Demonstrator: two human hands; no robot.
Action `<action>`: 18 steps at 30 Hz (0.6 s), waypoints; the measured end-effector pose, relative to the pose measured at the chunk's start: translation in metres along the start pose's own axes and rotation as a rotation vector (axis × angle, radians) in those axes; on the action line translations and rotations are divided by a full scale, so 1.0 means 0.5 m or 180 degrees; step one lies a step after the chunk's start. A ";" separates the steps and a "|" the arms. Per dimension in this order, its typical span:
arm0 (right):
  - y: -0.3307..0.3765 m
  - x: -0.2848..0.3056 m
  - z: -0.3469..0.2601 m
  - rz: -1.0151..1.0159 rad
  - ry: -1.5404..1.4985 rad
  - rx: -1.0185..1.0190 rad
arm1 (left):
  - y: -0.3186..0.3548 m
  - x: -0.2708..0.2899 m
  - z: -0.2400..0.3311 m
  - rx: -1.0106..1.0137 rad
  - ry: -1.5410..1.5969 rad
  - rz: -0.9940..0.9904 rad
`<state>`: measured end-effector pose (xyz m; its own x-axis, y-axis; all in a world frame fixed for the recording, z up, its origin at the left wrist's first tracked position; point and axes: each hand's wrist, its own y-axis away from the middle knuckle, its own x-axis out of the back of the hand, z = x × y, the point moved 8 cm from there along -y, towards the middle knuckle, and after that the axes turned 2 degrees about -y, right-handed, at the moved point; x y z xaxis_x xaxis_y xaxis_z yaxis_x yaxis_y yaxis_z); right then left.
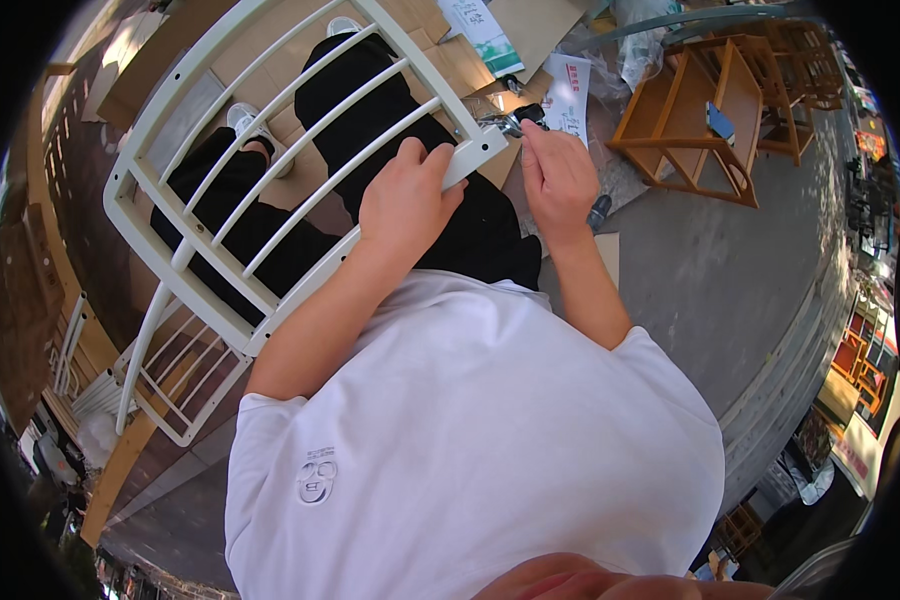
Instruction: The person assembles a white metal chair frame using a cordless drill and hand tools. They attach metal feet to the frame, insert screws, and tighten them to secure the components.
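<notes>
A white slatted frame (475, 157) with curved bars and screw holes lies tilted across my lap, over my black trousers. My left hand (405, 195) is wrapped round its near rail, close to the right corner. Just beyond that corner, my right hand (562, 180) is closed in a pinch, thumb against fingers. Dark and shiny metal hardware (515, 120) shows at its fingertips and next to the frame's corner. Whether the fingers hold a piece of it, I cannot make out.
Cardboard and plastic wrapping cover the ground ahead, with a printed white and green sheet (482, 38). A brown wooden rack (685, 125) lies at the far right, beside wooden stools (790, 100). Another white slatted piece (185, 385) rests at my left.
</notes>
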<state>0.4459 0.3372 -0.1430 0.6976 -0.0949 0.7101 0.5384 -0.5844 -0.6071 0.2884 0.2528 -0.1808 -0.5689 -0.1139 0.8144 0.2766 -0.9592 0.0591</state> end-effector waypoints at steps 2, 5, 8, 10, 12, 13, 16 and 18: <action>-0.021 -0.003 0.010 -0.0183 -0.0359 0.0097 | 0.000 0.002 -0.001 0.0015 -0.0016 0.0008; -0.061 -0.015 0.045 -0.0684 -0.0845 0.0179 | -0.005 0.004 -0.005 0.0050 -0.0031 0.0007; -0.100 -0.033 0.068 -0.1296 -0.1322 0.0330 | -0.014 0.005 -0.007 0.0125 0.0004 0.0037; -0.112 -0.055 0.079 -0.1636 -0.1658 0.0412 | -0.019 0.007 -0.010 0.0226 -0.0059 -0.0023; -0.116 -0.083 0.100 -0.1841 -0.1802 0.0290 | -0.021 0.007 -0.012 0.0295 -0.0079 -0.0063; -0.119 -0.096 0.108 -0.2014 -0.1891 0.0144 | -0.022 0.008 -0.009 0.0241 -0.0102 -0.0018; -0.139 -0.138 0.117 -0.2342 -0.2180 -0.0070 | -0.024 0.008 -0.007 0.0125 -0.0167 0.0079; -0.150 -0.164 0.123 -0.2588 -0.2365 -0.0158 | -0.024 0.005 -0.004 0.0094 -0.0185 0.0057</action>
<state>0.3774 0.4384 -0.1773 0.2631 0.8312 0.4897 0.9578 -0.2860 -0.0290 0.2821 0.2635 -0.1810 -0.5181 -0.1149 0.8476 0.3096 -0.9489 0.0607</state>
